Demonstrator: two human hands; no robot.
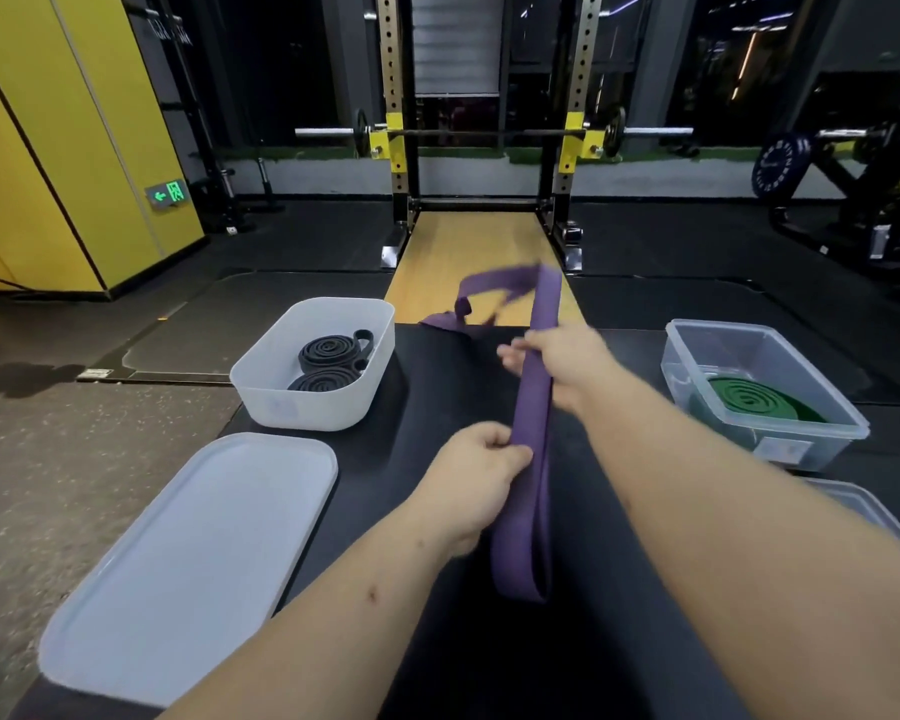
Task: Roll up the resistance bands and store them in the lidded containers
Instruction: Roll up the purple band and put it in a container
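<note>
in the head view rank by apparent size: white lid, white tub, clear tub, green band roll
1. white lid, nearest the camera, so unsure
2. white tub and clear tub look alike
3. green band roll

A: The long band [533,387] is showing purple. The coils [328,356]?
B: Reading black, spiral-ringed; their tub [261,368] is looking milky white. Other roll [749,400] is showing dark green, its box [770,341] looking clear.

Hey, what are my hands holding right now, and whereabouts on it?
Both hold the purple band: the left hand grips it just above its near looped end, the right hand farther along, near the middle.
</note>
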